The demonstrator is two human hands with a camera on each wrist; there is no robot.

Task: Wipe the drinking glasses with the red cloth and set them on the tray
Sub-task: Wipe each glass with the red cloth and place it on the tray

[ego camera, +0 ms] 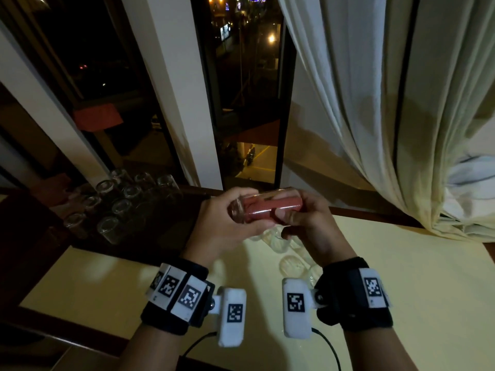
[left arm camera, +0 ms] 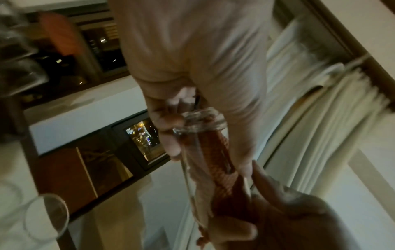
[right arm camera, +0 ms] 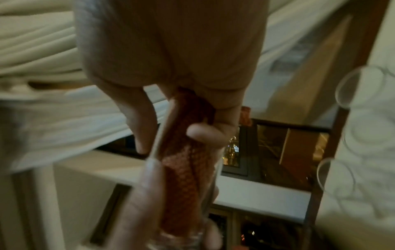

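Note:
A clear drinking glass (ego camera: 263,207) lies sideways in the air between my hands, with the red cloth (ego camera: 270,206) stuffed inside it. My left hand (ego camera: 230,220) grips the thick base end (left arm camera: 203,121). My right hand (ego camera: 302,218) wraps round the mouth end, where the red cloth (right arm camera: 186,169) runs into its palm. Several more glasses (ego camera: 120,207) stand upside down on a dark tray-like surface (ego camera: 80,245) to the left. Other glasses (ego camera: 290,259) lie on the yellow table just below my hands.
The yellow table (ego camera: 401,277) stretches right and toward me. A cream curtain (ego camera: 401,116) hangs at the right, bunched on the table's far corner. A dark window (ego camera: 241,103) is straight ahead. Loose glasses show at the edges of the wrist views (left arm camera: 47,216) (right arm camera: 352,88).

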